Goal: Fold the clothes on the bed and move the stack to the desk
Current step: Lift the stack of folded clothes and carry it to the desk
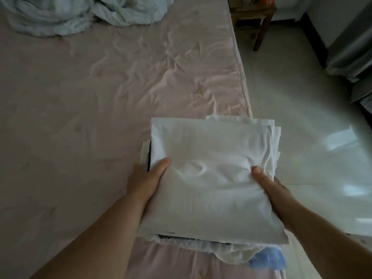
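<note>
— Where was the stack of folded clothes?

— At the near right of the bed, held over its right edge, part of it out above the floor. Whether its underside rested on the bed could not be told.

— And the hands?

— The left hand gripped the stack's left side, thumb lying on the white top piece; the right hand gripped the right side the same way. The fingers of both were hidden beneath the cloth, so only the thumbs and the backs of the hands showed.

— What was in the stack?

— Hard to say. A white top layer, a dark edge peeping out at the left and near sides, pale crumpled fabric under the near edge, and a blue piece at the near right corner. The rest was covered.

— Anything else?

— A pale rumpled quilt at the far left of the bed, cut off by the top edge. A wooden stool stood far right, its top cut off and blurred.
</note>
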